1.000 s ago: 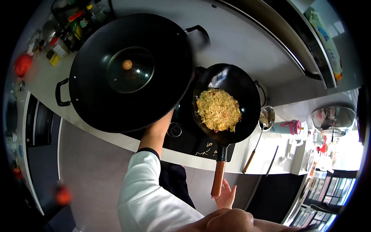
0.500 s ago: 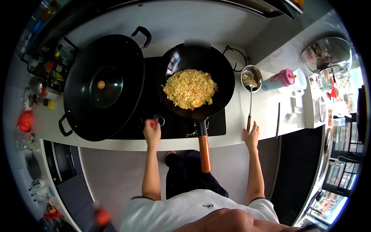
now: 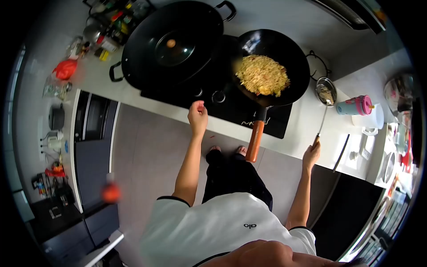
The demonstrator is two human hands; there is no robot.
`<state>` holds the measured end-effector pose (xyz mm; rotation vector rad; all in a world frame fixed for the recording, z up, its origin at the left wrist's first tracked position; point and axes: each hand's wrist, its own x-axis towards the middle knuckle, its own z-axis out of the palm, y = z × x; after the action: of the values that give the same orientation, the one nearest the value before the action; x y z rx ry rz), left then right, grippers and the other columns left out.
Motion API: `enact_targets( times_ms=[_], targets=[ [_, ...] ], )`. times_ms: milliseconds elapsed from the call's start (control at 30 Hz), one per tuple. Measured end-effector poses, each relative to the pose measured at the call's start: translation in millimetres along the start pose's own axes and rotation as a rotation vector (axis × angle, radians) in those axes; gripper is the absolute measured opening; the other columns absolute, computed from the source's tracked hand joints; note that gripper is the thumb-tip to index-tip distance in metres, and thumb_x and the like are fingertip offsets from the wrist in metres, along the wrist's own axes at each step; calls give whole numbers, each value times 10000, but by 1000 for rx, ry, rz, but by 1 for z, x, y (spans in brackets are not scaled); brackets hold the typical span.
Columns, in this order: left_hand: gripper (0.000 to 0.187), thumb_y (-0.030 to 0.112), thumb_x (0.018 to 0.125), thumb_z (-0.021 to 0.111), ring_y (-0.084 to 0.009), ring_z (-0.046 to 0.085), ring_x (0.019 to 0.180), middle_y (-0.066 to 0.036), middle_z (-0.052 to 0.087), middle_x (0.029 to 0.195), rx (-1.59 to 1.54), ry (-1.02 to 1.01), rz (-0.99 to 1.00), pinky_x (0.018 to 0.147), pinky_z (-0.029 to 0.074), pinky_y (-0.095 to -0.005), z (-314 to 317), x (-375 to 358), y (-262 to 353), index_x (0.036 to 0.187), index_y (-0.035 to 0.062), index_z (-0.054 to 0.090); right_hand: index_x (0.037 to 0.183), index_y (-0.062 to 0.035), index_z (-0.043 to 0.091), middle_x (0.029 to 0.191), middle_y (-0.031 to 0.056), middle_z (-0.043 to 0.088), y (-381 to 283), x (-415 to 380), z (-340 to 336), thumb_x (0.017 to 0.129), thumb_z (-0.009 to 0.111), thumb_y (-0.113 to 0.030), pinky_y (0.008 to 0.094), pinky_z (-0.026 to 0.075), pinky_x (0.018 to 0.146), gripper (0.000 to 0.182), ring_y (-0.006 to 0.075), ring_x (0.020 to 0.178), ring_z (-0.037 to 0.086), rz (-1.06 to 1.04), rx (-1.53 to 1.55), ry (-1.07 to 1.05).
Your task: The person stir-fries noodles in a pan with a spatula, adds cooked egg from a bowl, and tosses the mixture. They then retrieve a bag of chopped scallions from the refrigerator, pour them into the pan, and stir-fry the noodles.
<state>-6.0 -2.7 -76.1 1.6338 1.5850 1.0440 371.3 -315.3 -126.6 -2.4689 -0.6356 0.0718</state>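
Note:
My left hand [image 3: 198,118] hovers near the front edge of the counter, its fingers curled in with nothing showing in them. My right hand [image 3: 312,154] is closed round the wooden grip of a long-handled metal cooking utensil [image 3: 323,118]. The head of that utensil rests in a small metal bowl [image 3: 332,83] right of the stove. Between my hands, a black wok [image 3: 299,58] holds cooked noodles [image 3: 263,75] with bits of egg and meat. Its orange-brown handle [image 3: 254,141] sticks out over the counter edge, untouched by either hand.
A large black two-handled wok [image 3: 147,49] with a small round orange-brown thing [image 3: 171,43] in it stands left on the black cooktop [image 3: 209,86]. A blue and pink tumbler [image 3: 353,106] and a dark thin stick [image 3: 341,152] are at the right. Bottles [image 3: 118,26] crowd the back left.
My right hand has gone from reaching with fingers apart to closing on the utensil's wooden grip. The view has shifted and turned, and my left hand now appears off the cooktop's front edge.

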Motion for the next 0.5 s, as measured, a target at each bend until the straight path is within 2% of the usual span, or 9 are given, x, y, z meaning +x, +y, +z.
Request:
enact_targets(
  times_ms=[33, 100, 133, 167, 233, 333, 500],
  targets=[
    [175, -8, 805, 581, -126, 568, 751, -48, 616, 845, -98, 56, -60, 695, 471, -270, -6, 3, -7, 974, 36, 591, 1227, 45, 460, 1126, 256, 566, -4, -2, -9, 778, 569, 16, 424, 439, 882, 463, 393, 1035, 557, -57, -1, 55],
    [176, -16, 820, 565, -111, 563, 783, -38, 605, 851, -181, 132, -96, 724, 463, -250, -27, 4, -27, 988, 33, 583, 1226, 30, 477, 1094, 234, 590, -20, -7, -36, 787, 579, -14, 408, 455, 835, 453, 371, 970, 587, -30, 25, 50],
    [184, -23, 821, 561, -116, 564, 793, -40, 598, 858, -196, 153, -156, 738, 462, -248, -41, -4, -25, 996, 29, 576, 1214, 20, 495, 1025, 212, 613, -30, -11, -48, 798, 574, -37, 397, 462, 798, 428, 345, 896, 603, 13, 73, 61],
    [192, -30, 822, 556, -121, 565, 802, -42, 591, 864, -218, 173, -211, 753, 461, -246, -52, -9, -21, 1005, 25, 569, 1203, 17, 505, 916, 136, 619, -39, -16, -57, 812, 550, -42, 358, 478, 714, 398, 257, 783, 603, 15, 122, 69],
    [186, -31, 829, 548, -125, 558, 829, -48, 577, 905, -213, 219, -263, 774, 460, -250, -66, -31, -31, 1010, 15, 557, 1190, 22, 516, 785, 52, 555, -32, -21, -66, 822, 528, -32, 280, 453, 564, 372, 129, 631, 537, 160, 367, -35],
    [174, -25, 831, 543, -116, 544, 873, -48, 570, 944, -187, 255, -376, 812, 440, -244, -82, -68, -45, 1001, 11, 555, 1175, 17, 527, 723, -6, 480, -50, -35, -77, 832, 512, -24, 208, 368, 457, 346, 41, 546, 442, 216, 660, -96],
    [187, -5, 817, 553, -113, 539, 881, -36, 573, 932, -338, 210, -624, 844, 406, -245, -94, -132, -100, 1001, 23, 564, 1182, -27, 527, 708, -19, 462, -70, -57, -79, 904, 506, -71, 197, 337, 439, 283, 57, 530, 409, 354, 900, -121]
  ],
)
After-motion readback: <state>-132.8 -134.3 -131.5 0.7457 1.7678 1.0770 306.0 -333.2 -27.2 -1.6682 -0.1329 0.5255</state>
